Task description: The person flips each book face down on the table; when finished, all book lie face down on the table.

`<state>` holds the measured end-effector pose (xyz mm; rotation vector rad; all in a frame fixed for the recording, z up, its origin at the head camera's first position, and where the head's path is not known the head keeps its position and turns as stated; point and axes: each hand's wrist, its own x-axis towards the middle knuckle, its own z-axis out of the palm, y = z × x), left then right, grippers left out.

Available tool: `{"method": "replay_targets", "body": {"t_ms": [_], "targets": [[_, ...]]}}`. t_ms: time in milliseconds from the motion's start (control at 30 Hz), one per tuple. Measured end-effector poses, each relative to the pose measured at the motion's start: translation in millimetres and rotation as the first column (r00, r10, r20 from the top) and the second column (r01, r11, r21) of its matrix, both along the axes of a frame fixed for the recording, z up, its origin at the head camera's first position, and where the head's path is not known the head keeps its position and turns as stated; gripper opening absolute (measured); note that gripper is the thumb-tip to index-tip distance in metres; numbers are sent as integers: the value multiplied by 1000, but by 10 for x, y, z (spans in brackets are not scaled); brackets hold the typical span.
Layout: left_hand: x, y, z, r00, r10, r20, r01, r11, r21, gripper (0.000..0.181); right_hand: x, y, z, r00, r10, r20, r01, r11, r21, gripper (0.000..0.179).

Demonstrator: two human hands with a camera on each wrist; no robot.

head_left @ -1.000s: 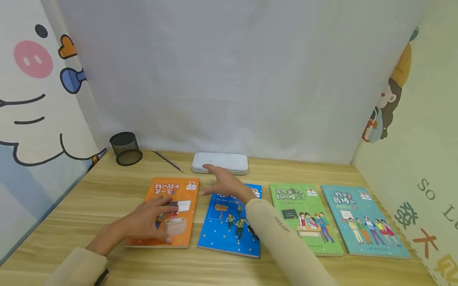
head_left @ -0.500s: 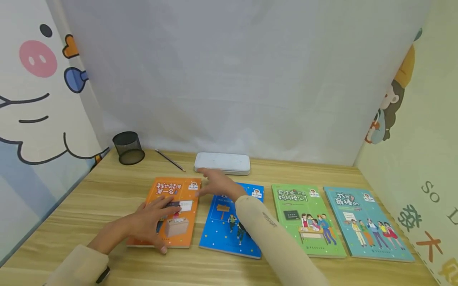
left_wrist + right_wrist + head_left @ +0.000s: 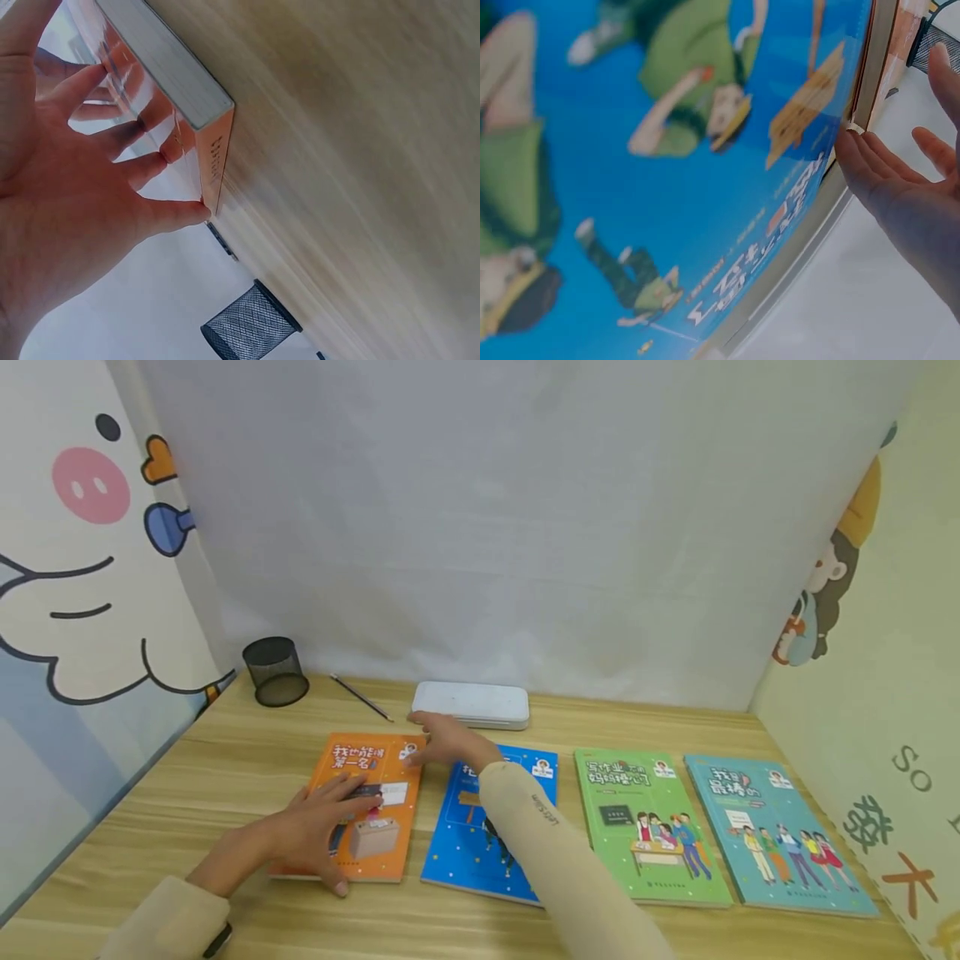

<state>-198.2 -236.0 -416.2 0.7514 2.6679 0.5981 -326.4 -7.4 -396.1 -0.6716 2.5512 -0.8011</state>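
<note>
My left hand (image 3: 313,828) lies spread over the orange book (image 3: 375,842), which is flat on the table. In the left wrist view, straight fingertips (image 3: 196,212) touch its glossy cover, one of them right at the corner by the spine. My right hand (image 3: 450,743) reaches across the upper part of the blue book (image 3: 463,852). Its fingers point left, right at the orange book's upper right corner. The right wrist view has the blue cover (image 3: 727,195) filling most of it, with the right hand's fingers (image 3: 877,161) extended past its edge.
To the right lie a green book (image 3: 660,852) and a teal book (image 3: 787,852), side by side. Behind are a white case (image 3: 471,697), a pencil (image 3: 362,697) and a black mesh pen holder (image 3: 275,672). A white sheet (image 3: 480,527) hangs along the back edge.
My right hand has moved left from above the blue book to the orange book's upper corner. The left hand stays on the orange book. The head view has shifted slightly.
</note>
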Motion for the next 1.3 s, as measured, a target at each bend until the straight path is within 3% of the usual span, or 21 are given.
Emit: {"method": "replay_targets", "body": {"t_ms": [133, 367, 633, 1033, 1300], "targets": [[7, 16, -3, 1000, -5, -22, 4, 1000, -20, 110, -2, -37, 5, 1000, -11, 22, 11, 1000, 4, 72], [8, 12, -2, 1000, 15, -4, -15, 1000, -23, 110, -2, -82, 20, 999, -16, 29, 16, 1000, 22, 70], [18, 18, 3, 1000, 26, 2, -26, 999, -25, 109, -36, -136, 0, 1000, 4, -14, -4, 999, 34, 68], [-8, 20, -13, 1000, 22, -16, -23, 1000, -16, 108, -71, -184, -12, 997, -71, 27, 70, 997, 35, 60], [-4, 15, -6, 999, 32, 2, -32, 999, 0, 108, -128, -194, -42, 999, -25, 28, 23, 998, 56, 57]]}}
